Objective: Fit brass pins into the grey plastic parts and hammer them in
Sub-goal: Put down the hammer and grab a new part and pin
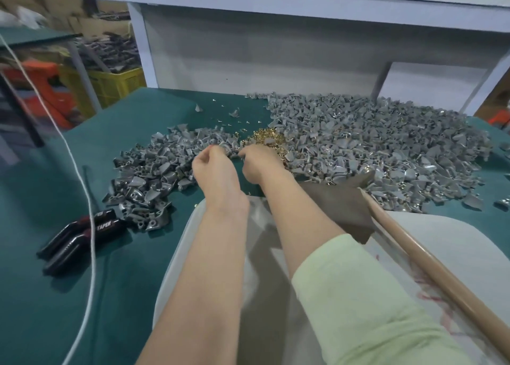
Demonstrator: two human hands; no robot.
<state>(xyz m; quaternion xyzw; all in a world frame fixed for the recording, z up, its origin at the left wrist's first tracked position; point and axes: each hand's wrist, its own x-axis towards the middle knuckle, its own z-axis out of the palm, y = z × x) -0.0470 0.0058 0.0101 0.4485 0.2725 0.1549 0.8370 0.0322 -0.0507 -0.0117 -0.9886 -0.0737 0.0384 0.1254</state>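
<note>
The person is working at the heap of small brass pins, which is lying on the green-covered desk between two piles. The smaller pile of grey plastic parts is sitting just left of the pins. The larger pile of grey plastic parts is spreading away to their right, probably so that both materials are staying within one short reach.

The left hand is hovering just left of the pins with its fingers curled in. The right hand is touching the heap's near edge, also curled. Their fingertips are facing away, so I cannot tell what either is pinching, if anything.

A brown-handled hammer with a dull grey head is lying near-right of the pins. Its head is touching the larger pile and its handle is pointing back toward the person, seemingly parked for the right hand.

Bare desk is showing only in a narrow strip just nearer than the pins and in a patch beyond them, dotted with stray pins. Far left of the pins, black-handled pliers and a white cord are crowding the desk's near-left side.
</note>
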